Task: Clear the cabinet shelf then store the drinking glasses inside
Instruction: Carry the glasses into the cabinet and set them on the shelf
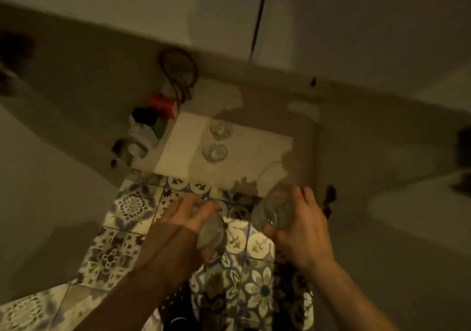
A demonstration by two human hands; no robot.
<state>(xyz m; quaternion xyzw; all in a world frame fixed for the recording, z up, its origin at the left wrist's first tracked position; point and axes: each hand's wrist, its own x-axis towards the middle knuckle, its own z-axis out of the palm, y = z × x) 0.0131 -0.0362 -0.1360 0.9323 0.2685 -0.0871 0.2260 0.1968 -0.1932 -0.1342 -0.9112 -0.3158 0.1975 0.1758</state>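
Clear glass, thin-walled and smooth, is what we have in both grips. Our right hand (pixel 298 226) is clamped round the body of one drinking glass (pixel 274 209), fingers wrapped over the far side and thumb on the near side, the glass tilted. Our left hand (pixel 190 214) is closed on a second glass (pixel 211 235), which hangs below the palm with its rim or base towards us; blur prevents us from telling which.

We judge these glasses light, rigid, brittle and slippery to bare skin. The sound hold is round the mid-body with fingers opposed to thumb, not pinched at the rim. Contact between the two, or with the shelf edge, is the main risk of chipping.

Beyond the hands, two more glasses (pixel 215 152) stand upright, near each other, on the pale cabinet shelf (pixel 183 142), with bare shelf to their right. Bottles and containers (pixel 150 124) crowd the left end. Patterned tiles (pixel 127 205) lie below.
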